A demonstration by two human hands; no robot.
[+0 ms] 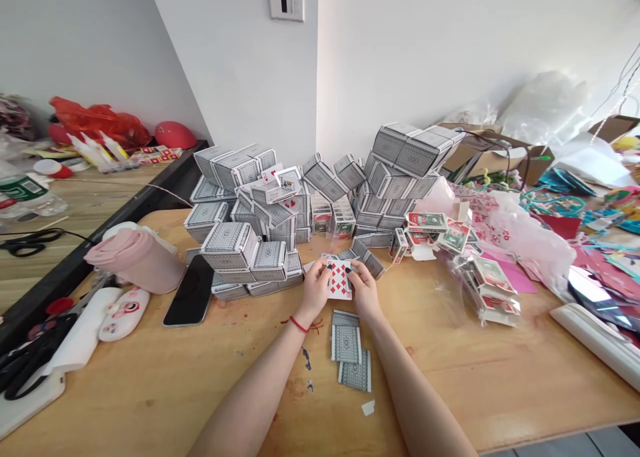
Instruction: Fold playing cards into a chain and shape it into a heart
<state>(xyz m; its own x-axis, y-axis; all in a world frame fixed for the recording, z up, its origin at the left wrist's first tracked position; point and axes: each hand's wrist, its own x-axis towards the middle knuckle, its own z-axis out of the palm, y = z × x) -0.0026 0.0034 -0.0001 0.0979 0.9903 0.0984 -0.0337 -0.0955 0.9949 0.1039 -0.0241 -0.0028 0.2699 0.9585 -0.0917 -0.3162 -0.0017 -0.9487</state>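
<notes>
Between my two hands is a playing card (339, 280), face up, showing red diamonds and a ten in its corner. Whether more cards lie beneath it I cannot tell. My left hand (316, 289) pinches its left edge, with a red string round the wrist. On the right edge, the fingers of my right hand (364, 288) are closed. Several patterned grey-backed cards (346, 344) lie face down in overlapping groups on the table below my hands. A small white scrap (368, 408) sits nearer to me.
Stacked grey-patterned card boxes (227, 247) rise behind and left; more boxes (400, 177) stand back right. Red-and-green card packs (425, 222) lie to the right. At left are a black phone (188, 292), a pink cloth roll (137, 257) and a white mouse (125, 314).
</notes>
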